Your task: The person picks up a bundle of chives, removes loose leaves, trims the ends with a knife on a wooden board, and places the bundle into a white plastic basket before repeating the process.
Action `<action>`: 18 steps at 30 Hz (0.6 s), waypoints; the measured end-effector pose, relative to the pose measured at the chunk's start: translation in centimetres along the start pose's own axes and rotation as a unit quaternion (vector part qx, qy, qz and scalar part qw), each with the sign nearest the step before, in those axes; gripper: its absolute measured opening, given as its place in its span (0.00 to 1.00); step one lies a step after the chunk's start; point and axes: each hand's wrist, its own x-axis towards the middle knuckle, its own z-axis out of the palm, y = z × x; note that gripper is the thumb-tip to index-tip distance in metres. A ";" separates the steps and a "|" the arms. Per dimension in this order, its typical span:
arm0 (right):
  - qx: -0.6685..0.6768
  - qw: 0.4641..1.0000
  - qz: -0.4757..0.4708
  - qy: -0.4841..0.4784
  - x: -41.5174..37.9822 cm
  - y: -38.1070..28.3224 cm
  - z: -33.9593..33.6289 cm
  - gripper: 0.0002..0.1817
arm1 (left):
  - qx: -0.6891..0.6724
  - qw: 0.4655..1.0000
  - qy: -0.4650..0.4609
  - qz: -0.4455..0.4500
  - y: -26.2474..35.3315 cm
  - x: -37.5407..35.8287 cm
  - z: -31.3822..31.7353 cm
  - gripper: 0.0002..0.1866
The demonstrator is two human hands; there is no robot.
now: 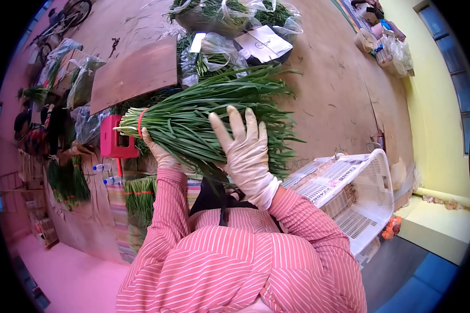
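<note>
A large bunch of long green leafy stalks (209,112) lies across the middle of the view, its pale stem ends at the left and its leaf tips at the right. Round the stems runs a red band (141,122). My gloved left hand (159,151) holds the bunch from below, just right of the band, with its thumb along the stems; its other fingers are hidden under the bunch. On top of the leaves rests my gloved right hand (244,151), palm down with fingers spread.
Left of the bunch stands a red stool (115,136); a brown board (136,73) lies beyond it. Plastic bags of greens (214,18) are at the top. A white crate (350,193) stands at the right. Banded bundles (140,201) lie lower left. A person (52,122) sits far left.
</note>
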 end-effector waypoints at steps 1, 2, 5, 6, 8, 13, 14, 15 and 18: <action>0.125 0.988 0.031 -0.090 0.3 0.6 0.3 0.72 | -0.006 1.000 0.011 0.025 0.3 0.3 -0.8 0.40; 0.195 0.946 0.117 -0.230 0.9 0.0 0.1 0.70 | -0.013 0.998 0.023 0.050 0.7 0.6 -1.6 0.41; 0.345 0.871 0.154 -0.313 -0.9 -1.5 1.7 0.63 | 0.024 0.997 0.059 0.039 2.5 -1.4 -1.0 0.41; 0.392 0.860 0.134 -0.298 -1.7 -2.3 2.0 0.59 | 0.037 0.997 0.061 0.010 3.3 -2.3 -0.5 0.40; 0.347 0.902 0.073 -0.247 -2.6 -3.4 2.1 0.55 | 0.057 0.995 0.032 0.072 3.8 -1.8 -2.1 0.43; 0.268 0.932 0.000 -0.246 0.3 -4.3 2.5 0.58 | -0.030 0.989 0.089 0.115 6.2 0.2 -5.0 0.39; 0.248 0.941 -0.032 -0.230 1.6 -4.3 2.6 0.57 | -0.040 0.988 0.096 0.114 6.9 0.9 -5.1 0.38; 0.228 0.948 -0.065 -0.212 2.5 -4.2 2.8 0.56 | -0.047 0.988 0.087 0.115 7.8 0.5 -3.7 0.38; 0.157 0.976 -0.153 0.004 6.6 -5.3 4.4 0.52 | -0.059 0.981 0.088 0.163 10.6 2.5 -3.4 0.35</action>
